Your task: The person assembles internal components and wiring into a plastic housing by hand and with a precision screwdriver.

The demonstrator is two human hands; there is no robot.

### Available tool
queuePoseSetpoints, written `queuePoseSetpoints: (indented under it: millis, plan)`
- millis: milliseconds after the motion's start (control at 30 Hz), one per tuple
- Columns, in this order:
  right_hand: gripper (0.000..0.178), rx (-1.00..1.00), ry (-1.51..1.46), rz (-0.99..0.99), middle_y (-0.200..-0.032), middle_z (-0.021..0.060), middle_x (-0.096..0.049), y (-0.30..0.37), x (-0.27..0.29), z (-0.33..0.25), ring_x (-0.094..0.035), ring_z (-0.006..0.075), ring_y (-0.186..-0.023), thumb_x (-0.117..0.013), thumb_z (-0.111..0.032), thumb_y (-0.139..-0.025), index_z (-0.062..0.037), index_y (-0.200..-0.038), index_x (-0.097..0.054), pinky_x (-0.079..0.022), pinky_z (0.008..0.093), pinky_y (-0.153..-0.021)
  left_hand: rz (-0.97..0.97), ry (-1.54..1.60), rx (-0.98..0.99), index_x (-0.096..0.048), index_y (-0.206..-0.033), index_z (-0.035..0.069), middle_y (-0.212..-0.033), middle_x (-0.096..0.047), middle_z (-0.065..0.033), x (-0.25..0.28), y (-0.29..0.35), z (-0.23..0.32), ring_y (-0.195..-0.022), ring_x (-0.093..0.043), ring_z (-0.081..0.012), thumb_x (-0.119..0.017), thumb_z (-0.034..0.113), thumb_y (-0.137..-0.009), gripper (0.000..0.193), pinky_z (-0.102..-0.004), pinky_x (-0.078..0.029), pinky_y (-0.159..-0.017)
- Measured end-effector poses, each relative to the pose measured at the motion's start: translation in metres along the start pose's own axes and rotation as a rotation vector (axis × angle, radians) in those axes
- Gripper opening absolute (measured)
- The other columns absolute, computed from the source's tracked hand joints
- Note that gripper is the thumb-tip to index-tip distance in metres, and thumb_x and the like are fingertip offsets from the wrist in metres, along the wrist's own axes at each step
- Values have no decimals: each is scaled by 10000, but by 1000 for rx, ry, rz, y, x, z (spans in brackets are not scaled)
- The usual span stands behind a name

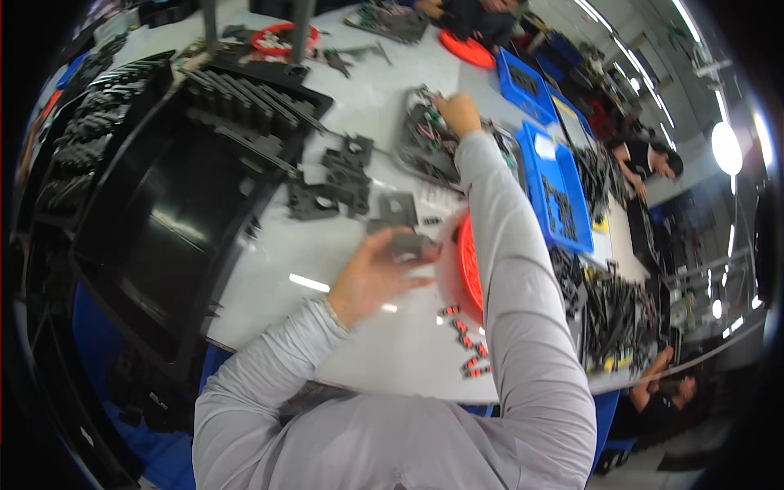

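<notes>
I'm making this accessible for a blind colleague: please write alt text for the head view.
A person's right hand reaches into a tray of mixed parts on a white table, while the left hand holds a small grey piece. A large black bin is at left; blue bins are at right.

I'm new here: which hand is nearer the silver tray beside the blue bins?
Right. The right hand is over the tray; the left hand is apart, on its near side.
</notes>
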State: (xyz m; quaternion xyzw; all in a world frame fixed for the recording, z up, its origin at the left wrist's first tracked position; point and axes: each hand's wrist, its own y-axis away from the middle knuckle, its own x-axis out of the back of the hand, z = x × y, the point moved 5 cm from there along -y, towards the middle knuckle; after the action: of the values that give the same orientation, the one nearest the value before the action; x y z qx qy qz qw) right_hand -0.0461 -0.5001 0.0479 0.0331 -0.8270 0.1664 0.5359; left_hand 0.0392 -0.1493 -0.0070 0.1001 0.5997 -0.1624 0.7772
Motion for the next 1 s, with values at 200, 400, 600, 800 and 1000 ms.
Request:
queuePoseSetpoints:
  millis: [200, 400, 600, 800, 1000]
  plan:
    - [559, 41, -17, 129, -823, 290, -620, -3, -34, 12, -622, 398, -839, -623, -486, -719, 63, -818, -657, -467, 438, -750, 20, -84, 62, -519, -1090, 119, -1109, -584, -73, -7, 2, -10, -1031, -582, -239, -509, 355, -909, 298, -414, -463, -847]
    - [375, -9, -296, 181, -687, 143, -614, -32, -25, 11, -596, 243, -679, -644, -345, -761, 30, -767, -639, -448, 357, -615, -40, -117, 0, -331, -1308, 78, -1270, -447, -174, 5, 4, -1, -1191, -452, -359, -462, 177, -933, 410, -485, -410, -964]
    - [306, 73, -739, 318, -667, 15, -567, -6, 104, -35, -515, 91, -561, -552, -326, -890, -29, -823, -588, -405, 229, -495, 37, -17, 9, -430, -1181, 112, -1138, -536, -146, 16, -5, 0, -1125, -504, -327, -512, 277, -918, 321, -515, -430, -928]
    - [277, 311, -1094, 410, -764, 48, -586, 85, 207, -81, -569, 129, -591, -442, -260, -958, -8, -952, -556, -531, 270, -537, 34, -117, -156, -474, -1116, 134, -1008, -577, -66, 15, -9, 16, -1039, -571, -247, -599, 238, -862, 302, -435, -500, -855]
    - [324, 200, -957, 75, -744, 41, -544, 182, 208, -107, -513, 97, -516, -428, -287, -961, -13, -1081, -552, -416, 218, -393, -160, -129, -497, -483, -1199, 94, -1117, -568, -86, -9, 23, 86, -1010, -581, -272, -560, 397, -869, 454, -378, -520, -773]
